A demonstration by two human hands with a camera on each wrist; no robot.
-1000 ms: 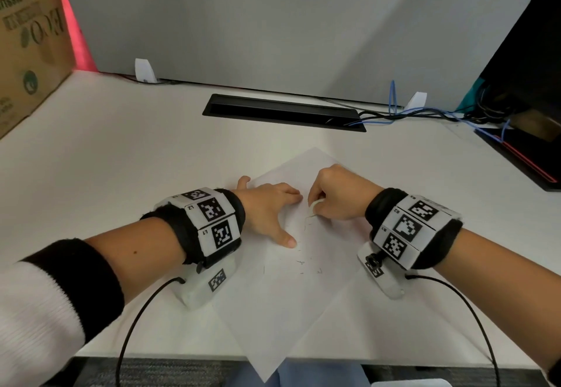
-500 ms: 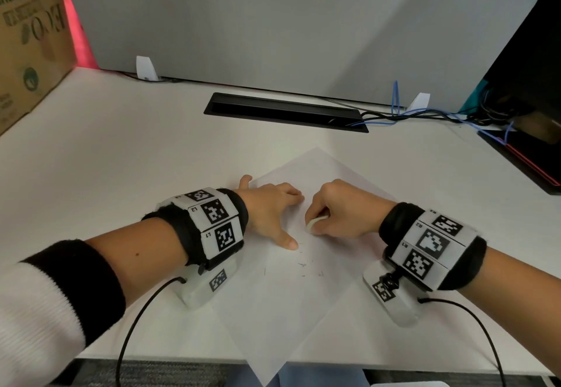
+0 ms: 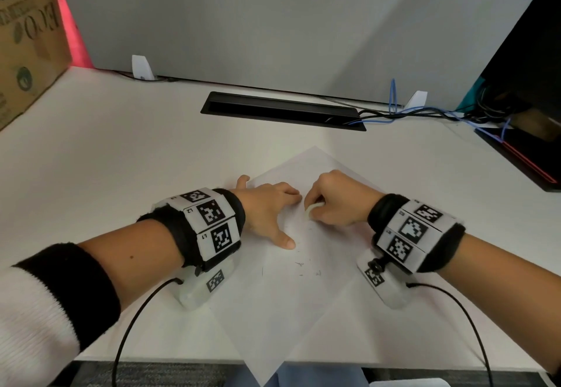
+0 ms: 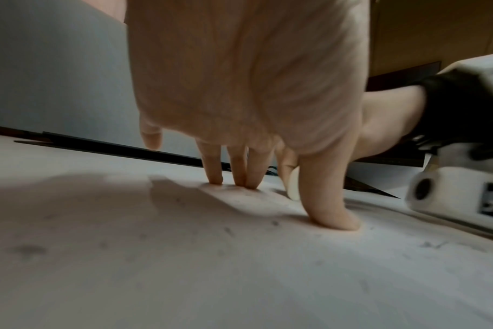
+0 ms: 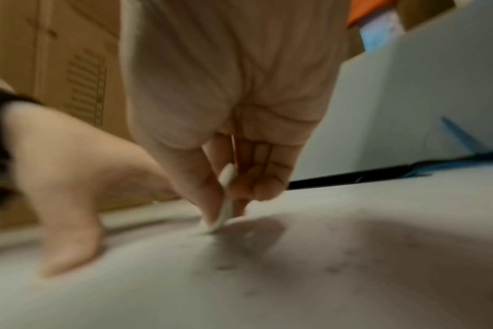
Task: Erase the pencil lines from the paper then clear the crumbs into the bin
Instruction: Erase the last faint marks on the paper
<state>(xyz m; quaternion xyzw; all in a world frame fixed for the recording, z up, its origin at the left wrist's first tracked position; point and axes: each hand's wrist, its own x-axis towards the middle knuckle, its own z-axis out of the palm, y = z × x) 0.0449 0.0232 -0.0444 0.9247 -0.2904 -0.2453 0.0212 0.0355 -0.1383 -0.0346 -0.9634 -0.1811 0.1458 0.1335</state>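
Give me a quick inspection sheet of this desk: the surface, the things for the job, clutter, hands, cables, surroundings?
Surface: white desk, black cable slot set into it.
Job's things: paper lying cornerwise, its near corner over the desk edge; faint pencil marks remain; white eraser on the sheet. Bin: nothing seen.
Clutter: dark specks, likely crumbs, on the paper.
Hands: left hand presses the paper with spread fingers; right hand pinches the eraser.
Cables: blue and black cables at the slot; black wrist-camera leads.
Surroundings: grey divider, cardboard box far left.
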